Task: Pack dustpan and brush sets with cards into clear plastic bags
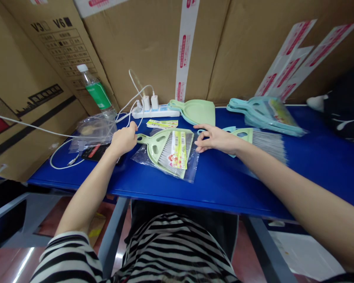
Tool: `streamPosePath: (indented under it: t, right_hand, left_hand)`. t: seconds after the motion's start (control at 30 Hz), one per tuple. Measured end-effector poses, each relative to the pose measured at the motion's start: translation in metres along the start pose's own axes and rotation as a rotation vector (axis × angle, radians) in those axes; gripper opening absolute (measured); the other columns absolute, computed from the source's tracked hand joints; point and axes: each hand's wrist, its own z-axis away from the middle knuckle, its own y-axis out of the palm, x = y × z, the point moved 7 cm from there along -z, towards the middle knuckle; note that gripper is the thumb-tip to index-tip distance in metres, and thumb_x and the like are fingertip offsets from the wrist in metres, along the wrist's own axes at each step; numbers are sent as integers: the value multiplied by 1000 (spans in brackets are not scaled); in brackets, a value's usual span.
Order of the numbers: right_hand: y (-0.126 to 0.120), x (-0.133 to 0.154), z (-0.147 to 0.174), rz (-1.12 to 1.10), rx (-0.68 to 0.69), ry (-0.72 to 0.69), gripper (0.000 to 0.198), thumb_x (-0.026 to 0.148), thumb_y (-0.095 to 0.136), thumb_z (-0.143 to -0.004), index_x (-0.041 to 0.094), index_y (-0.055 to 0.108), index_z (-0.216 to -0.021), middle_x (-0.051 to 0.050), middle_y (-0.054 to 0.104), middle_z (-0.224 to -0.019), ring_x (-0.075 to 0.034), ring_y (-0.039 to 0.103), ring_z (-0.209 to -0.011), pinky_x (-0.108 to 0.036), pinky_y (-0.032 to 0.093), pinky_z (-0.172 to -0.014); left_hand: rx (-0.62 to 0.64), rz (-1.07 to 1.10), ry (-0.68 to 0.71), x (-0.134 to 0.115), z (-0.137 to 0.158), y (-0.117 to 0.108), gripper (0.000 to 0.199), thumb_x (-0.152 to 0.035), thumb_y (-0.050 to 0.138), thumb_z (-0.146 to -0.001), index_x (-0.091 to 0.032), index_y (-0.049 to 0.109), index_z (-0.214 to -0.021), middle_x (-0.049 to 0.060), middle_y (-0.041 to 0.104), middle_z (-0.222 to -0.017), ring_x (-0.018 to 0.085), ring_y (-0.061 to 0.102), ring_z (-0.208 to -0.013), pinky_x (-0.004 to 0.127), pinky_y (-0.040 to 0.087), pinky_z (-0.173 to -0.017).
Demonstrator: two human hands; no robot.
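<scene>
The bagged dustpan set [169, 151] lay on the blue tabletop [218, 181], right between your two hands. Its handle pointed toward your left hand [124, 139], and its wide end pointed toward your right hand [215, 139]. Your left hand was curled shut at the handle end of the set, touching the bag there. Your right hand was half open, fingers pinching at the bag's edge on the wide side. Both hands were about equally near.
</scene>
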Motion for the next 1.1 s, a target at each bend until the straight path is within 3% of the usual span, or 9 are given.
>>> streamPosePath:
  t: [0.33,0.5,0.63,0.7,0.8,0.87,0.9,0.97,1.1]
  right_hand:
    - [1,3,3,189,129,-35,69,8,70,-76,19,44,-140,8,61,-66,-14,67,-53,-25,60,-56]
    - [5,3,8,277,164,26,57,9,71,-73,19,45,-123,9,60,-61,-14,65,-51,-24,53,-50]
    - [7,3,15,417,211,27,45,14,72,-71,23,43,-105,11,57,-55,-12,55,-42,-24,42,-43]
    - [4,10,16,550,158,-38,37,14,71,-71,25,43,-93,12,51,-51,-11,49,-41,-24,36,-44]
    - [3,27,18,776,66,-243,26,17,71,-71,24,47,-77,12,40,-49,-9,41,-45,-25,32,-50]
    - [12,36,22,864,127,-380,12,24,68,-76,22,57,-74,11,33,-49,-10,38,-48,-25,31,-54]
    - [18,38,24,884,185,-432,7,27,65,-79,22,63,-75,10,31,-50,-10,37,-49,-25,31,-56]
    - [28,39,28,900,286,-498,17,32,60,-84,22,73,-85,9,32,-50,-11,35,-50,-27,31,-57]
    - [35,38,33,913,359,-513,36,33,53,-88,16,77,-108,3,54,-58,-12,37,-53,-28,31,-58]
  left_hand:
    - [-49,9,-71,6,-1,-5,37,-16,40,-89,-13,53,-124,19,73,-103,35,70,-100,45,53,-87]
    - [-52,52,-91,4,1,-6,35,-21,43,-92,-14,53,-125,19,71,-108,35,69,-104,45,52,-90]
    - [-53,33,-101,1,2,-6,34,-26,42,-95,-14,54,-124,20,71,-109,37,68,-107,47,52,-90]
    - [-60,26,-93,-1,2,-6,34,-28,41,-95,-15,54,-123,19,71,-106,37,68,-106,46,52,-89]
    - [-63,31,-82,-3,2,-6,34,-28,41,-95,-14,55,-123,18,72,-104,38,68,-106,48,53,-88]
    - [-53,18,-78,-3,2,-5,34,-27,40,-95,-13,56,-122,19,72,-105,39,68,-106,49,53,-88]
    - [-48,5,-81,-3,2,-5,34,-26,40,-95,-13,57,-122,19,72,-106,39,68,-107,49,53,-88]
    - [-43,-24,-86,-3,3,-4,34,-25,40,-95,-14,58,-122,18,72,-107,38,68,-107,48,53,-89]
    - [-37,-46,-76,-3,2,-3,34,-23,40,-95,-14,58,-122,18,73,-107,37,68,-107,47,53,-88]
